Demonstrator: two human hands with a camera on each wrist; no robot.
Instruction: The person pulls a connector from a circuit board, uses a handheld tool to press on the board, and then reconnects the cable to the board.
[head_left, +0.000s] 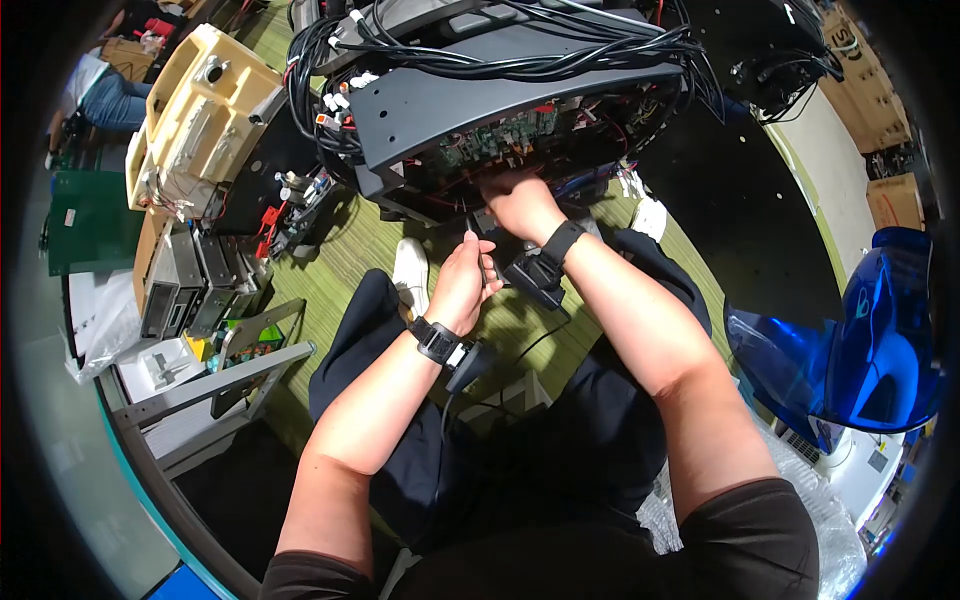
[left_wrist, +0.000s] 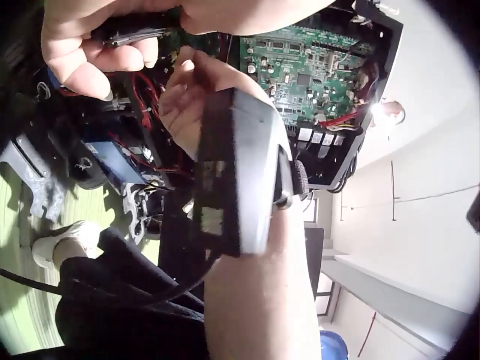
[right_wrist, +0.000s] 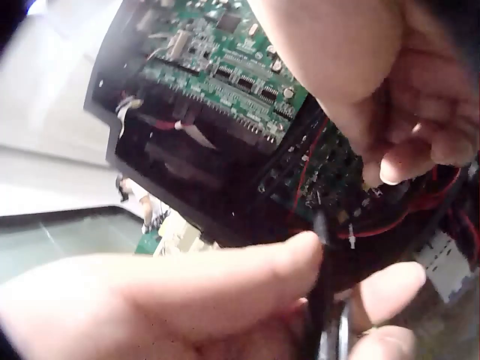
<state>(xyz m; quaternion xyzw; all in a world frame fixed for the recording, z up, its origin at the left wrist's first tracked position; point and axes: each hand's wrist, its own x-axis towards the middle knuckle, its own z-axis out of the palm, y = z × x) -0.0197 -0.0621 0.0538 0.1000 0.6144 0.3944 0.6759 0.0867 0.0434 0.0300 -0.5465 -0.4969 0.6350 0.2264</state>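
My left hand (head_left: pixel 460 285) grips a slim black pointed tool (left_wrist: pixel 131 30) between thumb and fingers, just outside the front of a dark machine housing (head_left: pixel 430 105). In the right wrist view, the tip of the tool points toward the wiring inside. My right hand (head_left: pixel 525 208) reaches into the housing, its fingers curled near red wires (left_wrist: pixel 146 101) and a lower dark board (right_wrist: pixel 334 176). Whether those fingers pinch a wire or plug, I cannot tell. Above the hands is a green circuit board (left_wrist: pixel 300 79) with rows of chips and connectors.
Thick black cables (head_left: pixel 510 60) drape over the housing, with white plugs (head_left: pixel 335 100) at its left. A beige plastic shell (head_left: pixel 200 120) and metal units (head_left: pixel 180 285) stand at left. A glossy blue cover (head_left: pixel 880 340) lies at right. The floor (head_left: pixel 350 240) is green.
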